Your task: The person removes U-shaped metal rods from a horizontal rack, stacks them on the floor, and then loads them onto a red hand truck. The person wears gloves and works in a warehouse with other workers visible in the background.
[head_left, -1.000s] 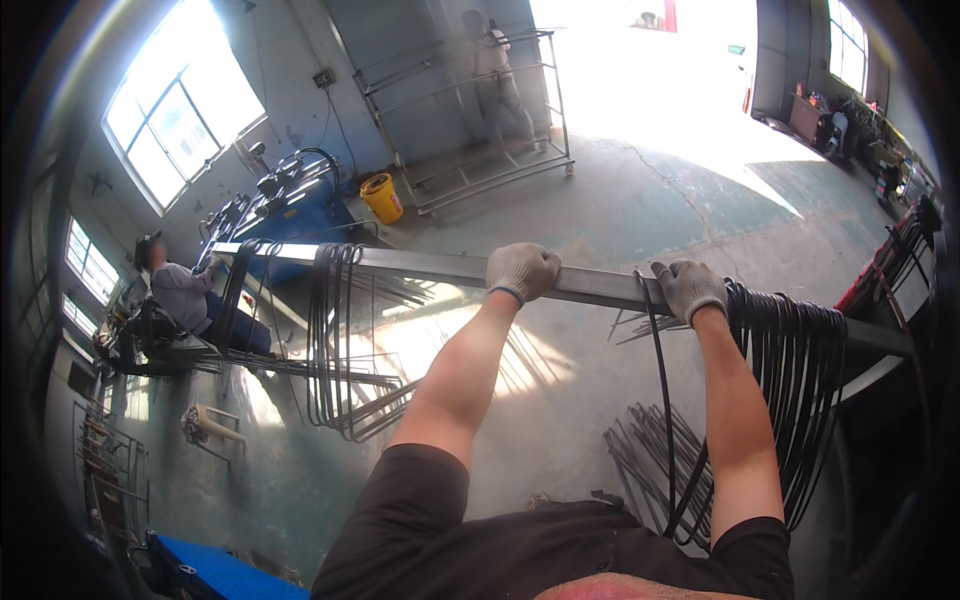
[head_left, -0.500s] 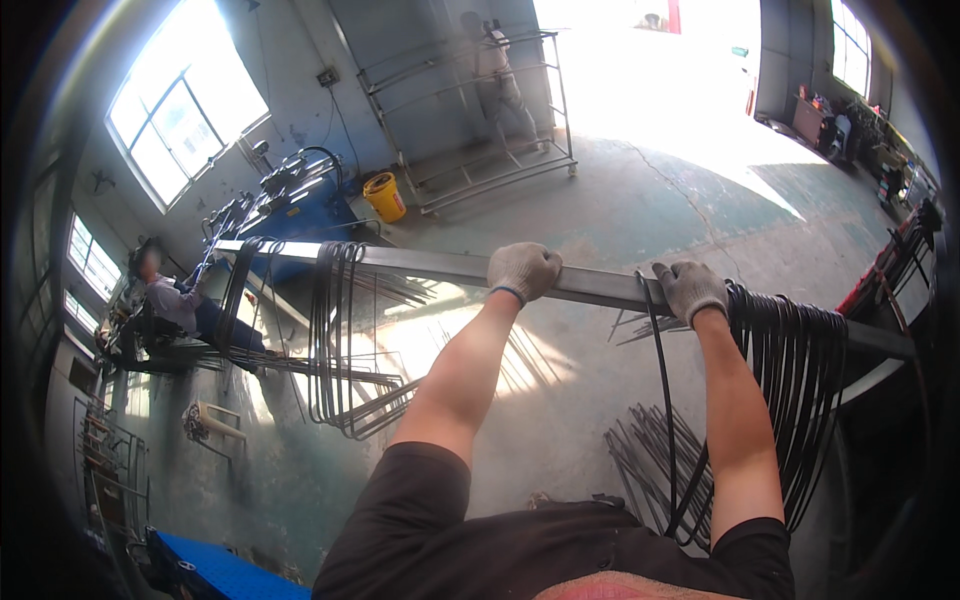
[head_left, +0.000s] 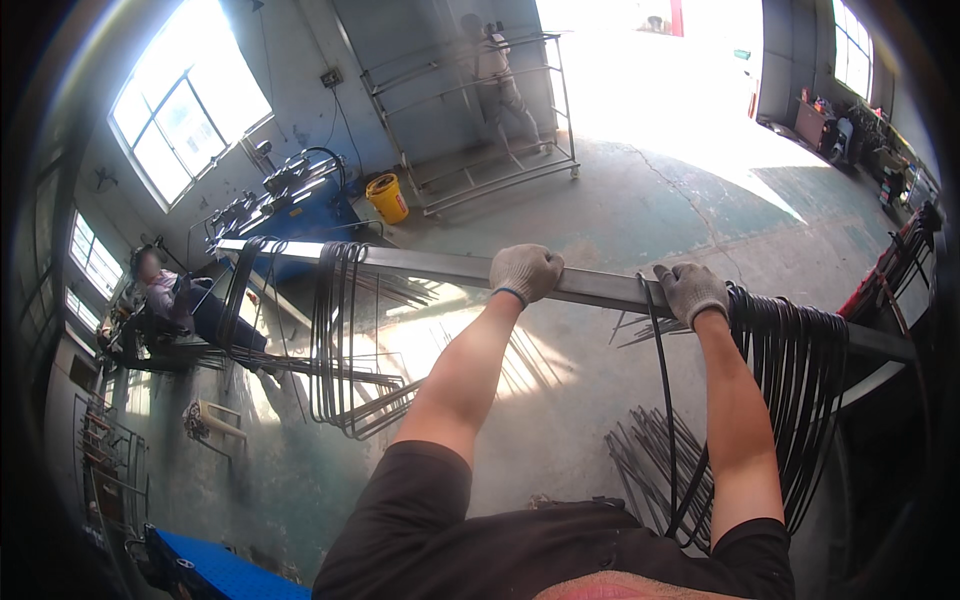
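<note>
A long grey metal beam (head_left: 430, 265) runs across in front of me, sloping down toward the right. My left hand (head_left: 527, 273), in a pale knitted glove, is closed over its top near the middle. Farther right, my gloved right hand (head_left: 694, 292) is also curled over the beam, its fingertips partly hidden. Just left of that hand, a single dark bent rod (head_left: 664, 365) hangs from the beam. A dense row of similar dark bent rods (head_left: 790, 390) hangs right of my right hand. More bent rods (head_left: 322, 330) hang toward the beam's left end.
Loose rods (head_left: 650, 455) are heaped below the beam. At left, a person (head_left: 172, 300) works beside long rods. Behind stand a blue machine (head_left: 290, 215), a yellow bucket (head_left: 387, 199) and a wheeled metal frame (head_left: 490, 185), with another person (head_left: 493, 65) at it. A blue panel (head_left: 215, 565) lies lower left.
Both my hands keep their places on the beam. The person at left has shifted posture and arm position slightly. The hanging rods look the same.
</note>
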Demonstrator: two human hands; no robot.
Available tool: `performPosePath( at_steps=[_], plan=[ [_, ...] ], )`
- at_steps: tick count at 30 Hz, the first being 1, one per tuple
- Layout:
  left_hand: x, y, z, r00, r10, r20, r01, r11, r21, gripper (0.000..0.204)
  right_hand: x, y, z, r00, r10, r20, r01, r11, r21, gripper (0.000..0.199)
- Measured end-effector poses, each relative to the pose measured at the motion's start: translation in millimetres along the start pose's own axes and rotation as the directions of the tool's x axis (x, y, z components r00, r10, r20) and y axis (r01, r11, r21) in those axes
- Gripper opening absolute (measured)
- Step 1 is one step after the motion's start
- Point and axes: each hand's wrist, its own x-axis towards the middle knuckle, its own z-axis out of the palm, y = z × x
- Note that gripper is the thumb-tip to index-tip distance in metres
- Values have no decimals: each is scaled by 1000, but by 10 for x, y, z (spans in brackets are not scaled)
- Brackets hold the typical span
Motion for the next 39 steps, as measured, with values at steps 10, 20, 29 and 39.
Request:
performPosePath(
  at_steps=[10,20,29,39],
  plan=[
    [-1,-19,6,1000,-15,3,15,999,-30,45,-27,-46,-29,1000,21,17,-20,999,-47,62],
    [19,-69,65,1000,-9,-12,9,1000,-21,44,-47,-77,-61,999,19,43,-18,999,-28,64],
    [13,-39,60,1000,0,-20,0,999,-37,44,-37,-32,-33,1000,8,15,-8,1000,-21,62],
    [23,-56,70,1000,4,-28,-5,999,-34,43,-47,-61,-58,1000,14,21,-13,1000,-28,64]
  ],
)
